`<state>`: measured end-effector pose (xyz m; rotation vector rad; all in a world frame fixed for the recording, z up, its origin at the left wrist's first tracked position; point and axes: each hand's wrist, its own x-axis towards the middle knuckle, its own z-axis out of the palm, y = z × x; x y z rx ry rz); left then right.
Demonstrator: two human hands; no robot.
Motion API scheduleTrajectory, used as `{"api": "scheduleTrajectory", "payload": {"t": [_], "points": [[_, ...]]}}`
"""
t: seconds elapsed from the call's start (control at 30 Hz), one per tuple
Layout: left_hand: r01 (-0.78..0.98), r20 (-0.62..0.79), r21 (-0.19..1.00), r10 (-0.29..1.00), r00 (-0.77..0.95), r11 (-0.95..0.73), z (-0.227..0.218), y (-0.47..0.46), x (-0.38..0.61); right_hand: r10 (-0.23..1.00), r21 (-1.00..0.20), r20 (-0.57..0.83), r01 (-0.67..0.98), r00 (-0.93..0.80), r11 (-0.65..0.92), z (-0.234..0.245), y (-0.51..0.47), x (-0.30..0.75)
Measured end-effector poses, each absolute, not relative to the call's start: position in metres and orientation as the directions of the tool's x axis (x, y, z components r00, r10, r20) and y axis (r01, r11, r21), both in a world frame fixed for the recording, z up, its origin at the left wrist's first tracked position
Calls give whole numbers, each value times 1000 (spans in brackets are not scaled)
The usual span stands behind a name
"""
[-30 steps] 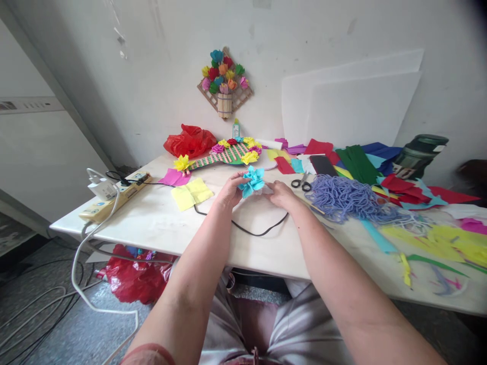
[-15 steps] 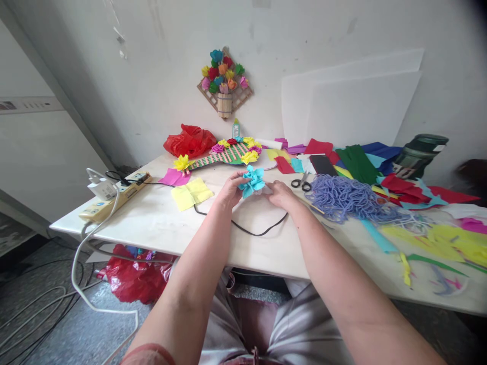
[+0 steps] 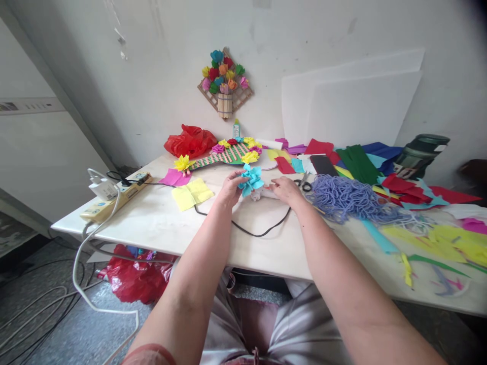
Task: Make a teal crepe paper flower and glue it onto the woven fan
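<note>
Above the counter, the left hand pinches the blue paper flower at its three o'clock, while the right hand, towards the flower's four, perhaps grips a pale thing; I can't tell.

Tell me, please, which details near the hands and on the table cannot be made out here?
All in the head view:
Left hand: some fingertips are hidden behind the blue paper flower.
White object: too small to identify, and the right hand covers part of it.
Small bottle at the back: label too small to read.
Dark brown object at far right: cut off by the picture's edge.
</note>
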<state>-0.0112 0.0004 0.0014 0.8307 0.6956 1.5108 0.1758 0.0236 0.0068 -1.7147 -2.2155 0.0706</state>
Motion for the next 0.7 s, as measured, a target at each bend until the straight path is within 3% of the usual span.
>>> {"api": "scheduleTrajectory", "payload": {"t": [0.1,0.27,0.57,0.7], "points": [[-552,115,824,992,-57,-128,3,-1,-12,959,-205,277,971,-66,126,8,26,188],[-517,136,843,988,-70,-153,2,0,-12,984,-192,160,980,76,-44,4,32,206],[-468,138,868,986,-92,-165,2,0,-12,990,-186,125,981,68,-44,4,34,209],[-438,139,883,985,-99,-168,1,0,-12,957,-293,279,956,79,7,13,28,207]]}}
